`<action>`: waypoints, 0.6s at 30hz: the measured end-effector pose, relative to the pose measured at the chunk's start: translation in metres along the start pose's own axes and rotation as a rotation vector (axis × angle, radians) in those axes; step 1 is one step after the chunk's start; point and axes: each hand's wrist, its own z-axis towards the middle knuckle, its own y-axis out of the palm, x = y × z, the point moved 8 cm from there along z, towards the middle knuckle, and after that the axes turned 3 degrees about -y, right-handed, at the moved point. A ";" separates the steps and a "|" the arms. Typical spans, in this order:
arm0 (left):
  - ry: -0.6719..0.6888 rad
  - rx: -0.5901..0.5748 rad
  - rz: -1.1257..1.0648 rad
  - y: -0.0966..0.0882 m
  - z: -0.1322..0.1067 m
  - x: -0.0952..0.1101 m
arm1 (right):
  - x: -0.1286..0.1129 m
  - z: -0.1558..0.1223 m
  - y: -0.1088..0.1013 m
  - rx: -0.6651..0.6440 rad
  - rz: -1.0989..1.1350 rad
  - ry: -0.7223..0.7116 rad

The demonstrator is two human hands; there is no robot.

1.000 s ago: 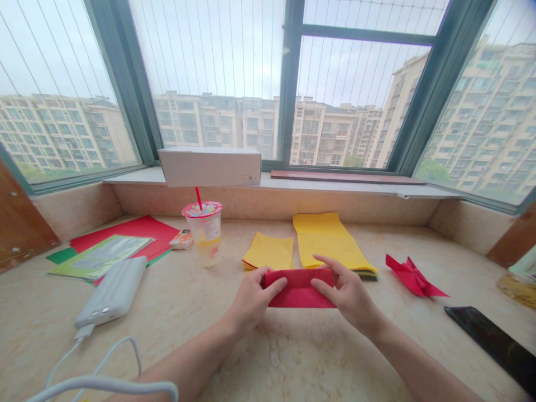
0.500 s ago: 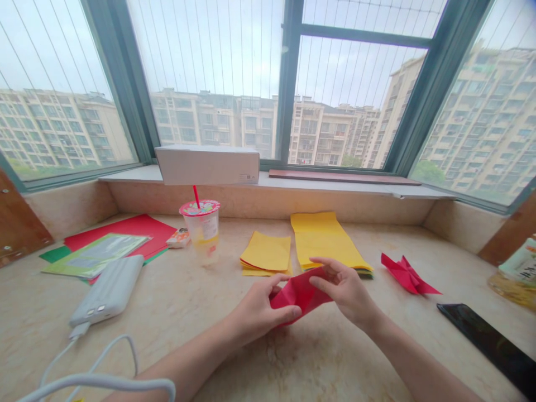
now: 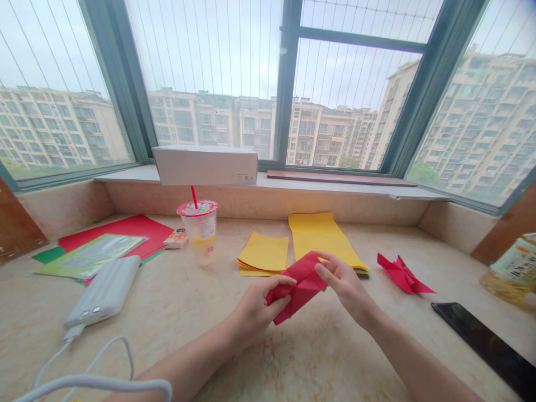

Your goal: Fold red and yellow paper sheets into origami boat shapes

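Observation:
A folded red paper (image 3: pixel 300 283) is held up off the marble counter between both my hands. My left hand (image 3: pixel 255 308) pinches its lower left end, thumb on top. My right hand (image 3: pixel 345 286) grips its upper right end with the fingertips. The paper tilts, its right end higher. Just behind it lie a small stack of yellow sheets (image 3: pixel 264 254) and a longer yellow stack (image 3: pixel 321 237). A finished red folded piece (image 3: pixel 401 274) lies to the right of my right hand.
A plastic cup with a red straw (image 3: pixel 201 226) stands at the back left, beside red and green sheets (image 3: pixel 121 234) under a packet. A white power bank (image 3: pixel 103 291) with a cable lies at left. A dark phone (image 3: pixel 483 338) lies at right, a bottle (image 3: pixel 511 265) beyond it. A white box (image 3: pixel 205 164) rests on the sill.
The red paper has been lifted from flat on the counter and tilted, its right end rising. Both hands kept hold of it and moved up slightly.

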 end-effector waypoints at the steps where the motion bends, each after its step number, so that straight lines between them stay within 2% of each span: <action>1: -0.004 0.022 -0.008 -0.002 0.000 0.001 | 0.000 -0.001 0.002 -0.016 -0.022 0.013; 4: 0.007 0.053 -0.011 -0.005 -0.001 0.005 | 0.000 -0.003 0.008 -0.039 -0.059 0.030; 6: 0.041 0.038 0.015 -0.002 -0.002 0.010 | -0.001 -0.003 0.009 -0.009 -0.041 0.010; 9: 0.077 -0.052 0.019 0.008 -0.006 0.017 | -0.001 -0.003 0.007 0.050 0.024 -0.016; 13: 0.087 -0.144 -0.015 0.018 -0.010 0.021 | 0.000 -0.004 0.009 0.050 0.121 -0.006; 18: -0.011 -0.050 0.074 0.012 -0.007 0.008 | 0.002 -0.007 0.020 -0.005 0.130 -0.015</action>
